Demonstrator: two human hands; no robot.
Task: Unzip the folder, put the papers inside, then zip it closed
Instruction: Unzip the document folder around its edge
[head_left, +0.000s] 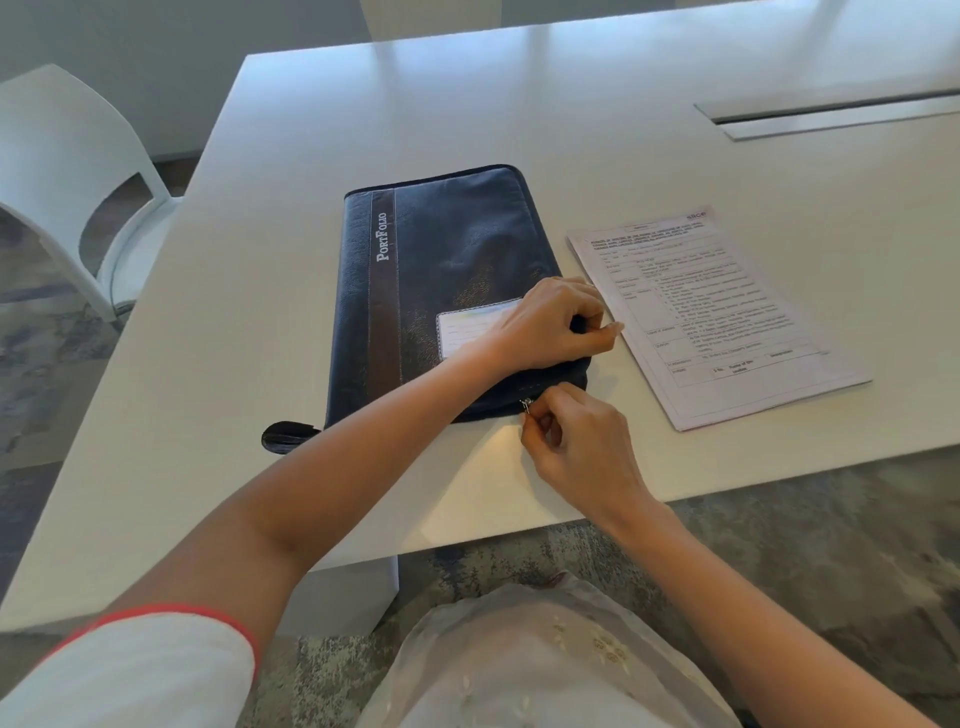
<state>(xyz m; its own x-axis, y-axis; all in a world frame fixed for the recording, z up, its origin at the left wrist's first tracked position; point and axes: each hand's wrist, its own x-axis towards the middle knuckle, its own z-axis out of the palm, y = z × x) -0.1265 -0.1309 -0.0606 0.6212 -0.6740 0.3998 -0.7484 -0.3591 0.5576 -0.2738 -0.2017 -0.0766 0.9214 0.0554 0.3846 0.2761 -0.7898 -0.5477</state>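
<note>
My right grip (576, 447) pinches the zipper pull (527, 405) on the near edge of the folder (452, 249), an edge running toward frame's lower left, while my left grip (545, 322) clamps the corner just above.

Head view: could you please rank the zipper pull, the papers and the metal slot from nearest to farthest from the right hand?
1. The zipper pull, on the near edge of the folder, pinched by the right hand.
2. The papers, lying on the table just right of the folder.
3. The metal slot, at the table's far right.
</note>
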